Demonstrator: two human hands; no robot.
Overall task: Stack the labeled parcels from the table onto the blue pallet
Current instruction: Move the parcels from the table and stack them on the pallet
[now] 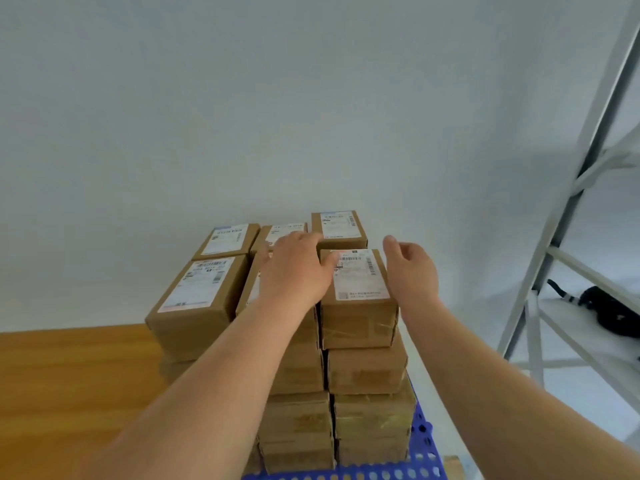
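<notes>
Taped brown cardboard parcels (356,299), boxy and white-labelled, are stacked in columns on the perforated blue pallet (420,441). The top parcel is touched by the left hand (294,268), fingers flat; the right hand (410,268), apparently loosely curled, holds nothing just beside it.

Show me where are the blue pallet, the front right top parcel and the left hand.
blue pallet (423,441): head view, on its perforated right edge.
front right top parcel (358,325): head view, on its taped front face.
left hand (294,271): head view, on its back.
</notes>
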